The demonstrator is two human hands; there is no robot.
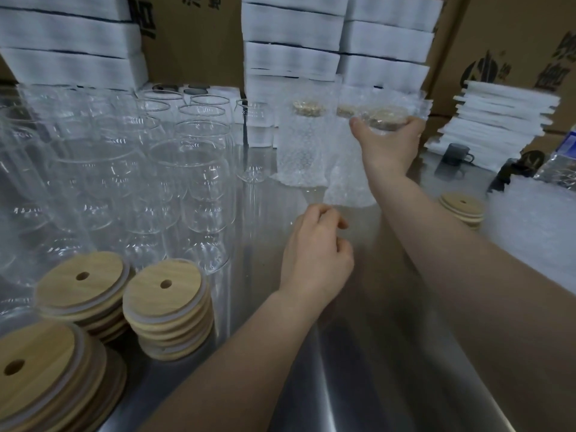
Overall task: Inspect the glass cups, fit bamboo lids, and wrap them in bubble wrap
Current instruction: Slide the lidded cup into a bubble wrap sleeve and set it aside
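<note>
Gripping a wrapped cup (378, 104) by its top, the right hand (389, 141) is stretched out to the far edge of the table (358, 369). Fingers and thumb are curled round the wrapping, right at the bamboo lid (389, 120) inside. Whether that cup is actually resting on the table can't be told, since the arm is in the way.

More wrapped cups (304, 145) are stood just left of it, close enough to touch or nearly. The left hand (314, 257) is held over the middle of the table, fingers loosely curled, nothing in it.

Bare glass cups (193, 182) are packed together across the far left part. Three stacks of lids (168, 310) are set at the near left corner, just in front of the glass. A smaller lid stack (463, 208) is sat by the right edge, beside a heap of bubble wrap (530, 226).

Foam sheets (498, 120) and cardboard boxes (193, 42) are piled along the far edge, and a dark mug (458, 154) is parked near the far right corner.
</note>
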